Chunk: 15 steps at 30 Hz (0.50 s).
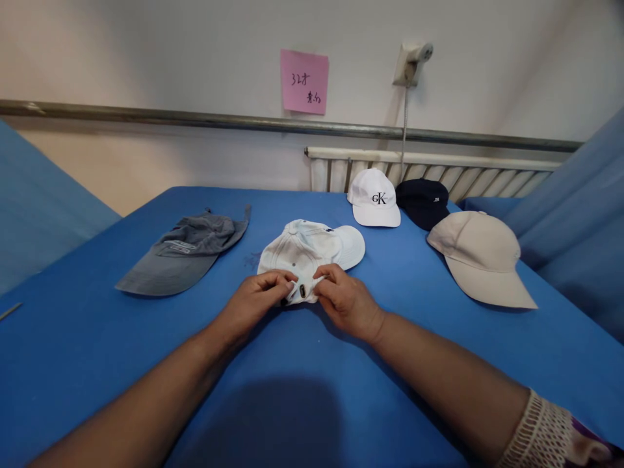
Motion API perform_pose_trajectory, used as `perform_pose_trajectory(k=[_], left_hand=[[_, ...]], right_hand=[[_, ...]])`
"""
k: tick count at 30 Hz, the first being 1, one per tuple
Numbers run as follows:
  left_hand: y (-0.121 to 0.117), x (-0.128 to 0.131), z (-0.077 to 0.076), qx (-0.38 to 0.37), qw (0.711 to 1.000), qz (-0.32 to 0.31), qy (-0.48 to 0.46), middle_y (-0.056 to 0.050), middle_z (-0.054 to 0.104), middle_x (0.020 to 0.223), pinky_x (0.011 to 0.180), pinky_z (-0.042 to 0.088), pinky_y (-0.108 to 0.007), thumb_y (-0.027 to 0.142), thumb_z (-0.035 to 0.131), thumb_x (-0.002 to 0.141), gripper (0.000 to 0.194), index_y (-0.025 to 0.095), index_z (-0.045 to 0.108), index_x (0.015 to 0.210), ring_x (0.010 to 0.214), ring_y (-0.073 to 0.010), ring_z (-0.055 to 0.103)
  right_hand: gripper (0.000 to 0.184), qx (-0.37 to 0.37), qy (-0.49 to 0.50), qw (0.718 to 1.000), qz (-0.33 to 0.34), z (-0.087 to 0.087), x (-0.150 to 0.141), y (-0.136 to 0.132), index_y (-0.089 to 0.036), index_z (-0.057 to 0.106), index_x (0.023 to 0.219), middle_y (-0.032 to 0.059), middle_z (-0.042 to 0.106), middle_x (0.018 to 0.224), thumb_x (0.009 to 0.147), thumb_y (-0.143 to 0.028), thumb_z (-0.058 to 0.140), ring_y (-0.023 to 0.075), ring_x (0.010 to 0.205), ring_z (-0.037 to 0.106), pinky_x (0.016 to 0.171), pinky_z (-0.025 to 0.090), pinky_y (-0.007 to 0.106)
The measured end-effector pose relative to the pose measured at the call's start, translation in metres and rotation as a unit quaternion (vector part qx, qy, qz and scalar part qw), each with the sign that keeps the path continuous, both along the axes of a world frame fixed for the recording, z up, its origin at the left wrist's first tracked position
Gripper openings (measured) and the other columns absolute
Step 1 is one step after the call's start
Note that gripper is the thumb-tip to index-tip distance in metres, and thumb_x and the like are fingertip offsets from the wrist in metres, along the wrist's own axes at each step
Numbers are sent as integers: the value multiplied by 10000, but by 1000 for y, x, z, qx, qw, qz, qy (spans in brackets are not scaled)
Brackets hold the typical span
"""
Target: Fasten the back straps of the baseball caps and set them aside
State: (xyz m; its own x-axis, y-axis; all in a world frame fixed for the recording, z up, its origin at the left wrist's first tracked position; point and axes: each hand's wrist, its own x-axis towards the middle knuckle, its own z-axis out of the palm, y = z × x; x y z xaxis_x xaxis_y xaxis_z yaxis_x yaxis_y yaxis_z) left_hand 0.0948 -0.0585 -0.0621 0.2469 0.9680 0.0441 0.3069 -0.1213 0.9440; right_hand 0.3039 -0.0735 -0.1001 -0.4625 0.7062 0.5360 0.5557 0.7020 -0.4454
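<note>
Pinching the pale cap (305, 250) by its back edge.
I'm seeing left hand (260, 291) and right hand (348, 302) holding nearly closed, thumb-to-finger grips either side of a dark buckle (303, 290); the cap is lying between and just beyond them, its brim (353, 248) pointing away past the right. I'm judging it light, soft, unlikely to slip, brim stiffer; fabric beside the buckle is offering good hold.

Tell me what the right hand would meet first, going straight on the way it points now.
The right hand would first meet the off-white cap, which it pinches. Beyond that, the line seems to run toward the grey cap; depth is unclear.
</note>
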Motion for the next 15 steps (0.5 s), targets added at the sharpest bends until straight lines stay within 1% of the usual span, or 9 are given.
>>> perform_pose_trajectory(k=[2,5,8,11,15], left_hand=[[0,1,-1,-7,1000,16,-12,-77,699,932,663,484,-328,310,652,757,227,181,586,583,736,-179,611],[-1,3,-1,-15,1000,7,-11,-65,686,872,633,466,-305,313,682,726,218,177,568,600,710,-167,594],[-1,4,0,-25,1000,3,9,-29,637,741,590,426,-272,324,700,708,240,173,551,594,650,-144,548],[-1,5,0,-35,999,14,22,16,565,640,553,388,-248,320,707,691,214,175,560,634,590,-121,493],[1,4,-2,-37,999,2,37,32,548,620,548,377,-235,316,710,675,200,166,578,657,571,-106,474]], right_hand=[[175,1,-7,1000,7,0,0,0,-189,600,951,108,564,1180,887,-70,489,175,951,607,806,516,311],[181,3,-19,1000,13,0,0,1,-194,598,961,105,567,1192,876,-65,504,184,998,601,820,516,313],[194,9,-28,999,17,0,-1,1,-193,598,967,105,573,1191,862,-53,515,190,1022,598,828,517,314],[196,15,-33,999,20,1,-2,0,-185,602,970,112,578,1188,867,-48,505,195,1034,599,833,520,318],[189,19,-36,999,16,1,-2,0,-181,606,973,119,578,1194,876,-55,504,195,1025,605,838,523,322]])
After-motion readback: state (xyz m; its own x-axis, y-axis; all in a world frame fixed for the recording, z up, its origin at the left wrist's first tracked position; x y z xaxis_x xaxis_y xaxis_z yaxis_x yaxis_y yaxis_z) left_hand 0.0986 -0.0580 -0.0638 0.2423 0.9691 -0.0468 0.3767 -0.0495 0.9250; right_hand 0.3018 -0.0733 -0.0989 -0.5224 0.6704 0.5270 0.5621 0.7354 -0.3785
